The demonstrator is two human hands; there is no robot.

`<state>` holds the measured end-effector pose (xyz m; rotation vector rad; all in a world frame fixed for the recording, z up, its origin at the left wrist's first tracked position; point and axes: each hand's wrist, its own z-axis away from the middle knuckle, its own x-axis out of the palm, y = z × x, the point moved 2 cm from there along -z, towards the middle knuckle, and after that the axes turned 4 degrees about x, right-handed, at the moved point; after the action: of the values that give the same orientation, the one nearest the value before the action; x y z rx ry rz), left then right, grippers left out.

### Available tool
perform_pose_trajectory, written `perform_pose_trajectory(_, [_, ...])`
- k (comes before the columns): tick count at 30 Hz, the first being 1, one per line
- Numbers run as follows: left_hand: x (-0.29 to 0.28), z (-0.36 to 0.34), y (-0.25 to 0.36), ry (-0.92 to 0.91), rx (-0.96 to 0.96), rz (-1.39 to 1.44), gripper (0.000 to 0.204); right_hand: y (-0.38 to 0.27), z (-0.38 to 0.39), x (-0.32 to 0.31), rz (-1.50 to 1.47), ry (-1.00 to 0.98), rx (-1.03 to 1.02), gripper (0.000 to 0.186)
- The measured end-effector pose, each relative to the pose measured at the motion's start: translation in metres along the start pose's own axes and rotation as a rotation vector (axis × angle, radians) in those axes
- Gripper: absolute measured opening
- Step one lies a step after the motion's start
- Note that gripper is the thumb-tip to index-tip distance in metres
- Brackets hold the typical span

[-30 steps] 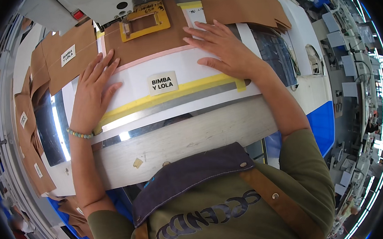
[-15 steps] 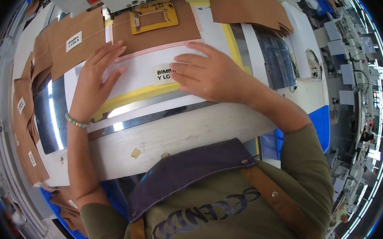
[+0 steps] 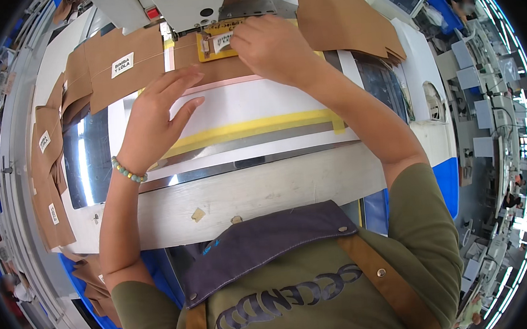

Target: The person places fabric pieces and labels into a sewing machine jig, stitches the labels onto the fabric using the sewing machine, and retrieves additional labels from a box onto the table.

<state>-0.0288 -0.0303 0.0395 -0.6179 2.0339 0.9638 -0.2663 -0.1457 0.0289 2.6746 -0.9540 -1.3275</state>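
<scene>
Fingers of right hand (image 3: 275, 52) pinching white label (image 3: 223, 42) at its right end, label over yellow frame (image 3: 216, 57); contact with brown panel (image 3: 223, 73) beneath, cannot tell. Left hand (image 3: 153, 114) holding nothing, fingers close together, thumb apart, tips at panel's near edge. Machine (image 3: 195, 11) just beyond frame.

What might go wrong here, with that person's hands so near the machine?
The right hand holds a white label at the opening of the yellow frame, so the label might go on crooked. That hand is also close to the machine head; fingers might get caught if it moved. The left hand might nudge the brown sheet beside it.
</scene>
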Motion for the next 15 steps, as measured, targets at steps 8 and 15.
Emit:
perform_pose_trajectory(8, [0.031,-0.019,-0.017,-0.063,0.081,-0.180,0.057,-0.005,0.001,0.040,0.114,-0.173,-0.059,0.006])
perform_pose_trajectory(15, [0.054,-0.031,-0.041,-0.092,0.083,-0.238,0.064,0.010,0.017,0.028,-0.103,-0.276,0.108,0.018])
